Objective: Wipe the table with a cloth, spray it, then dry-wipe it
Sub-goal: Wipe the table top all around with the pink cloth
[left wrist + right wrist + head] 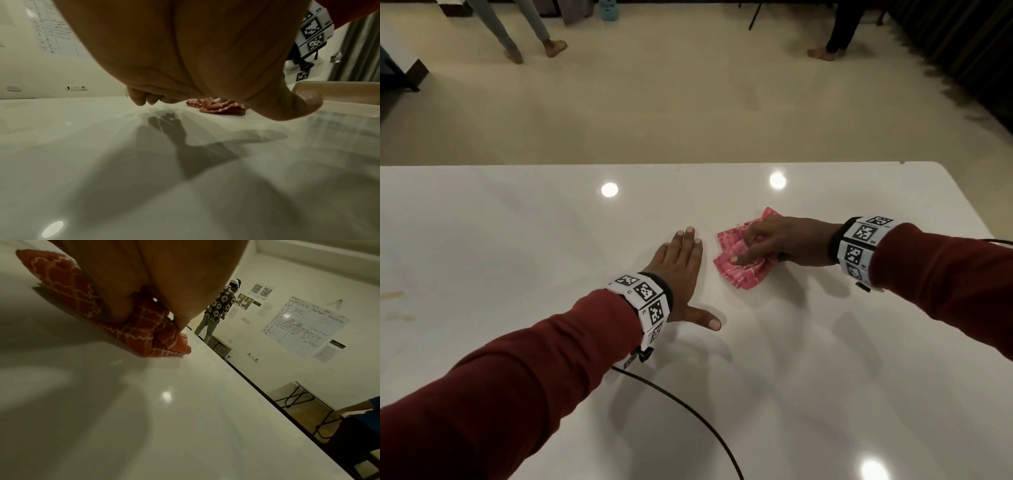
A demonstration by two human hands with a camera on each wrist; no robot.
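Observation:
A crumpled pink cloth (741, 270) with a pale check pattern lies on the glossy white table (517, 222), right of centre. My right hand (770, 245) grips it from above, fingers and thumb curled into its folds; the right wrist view shows the cloth (61, 282) bunched under those fingers (121, 309). My left hand (681, 270) rests flat on the table just left of the cloth, fingers straight and thumb spread, holding nothing. From the left wrist view the cloth (218, 106) shows beyond my palm (185, 48). No spray bottle is in view.
A black cable (688, 414) runs from my left wrist across the near table. Faint brownish stains (393, 298) mark the table's far left. The table's far edge (688, 164) meets a tiled floor where two people's legs (527, 34) stand. A person (218, 311) stands by the wall.

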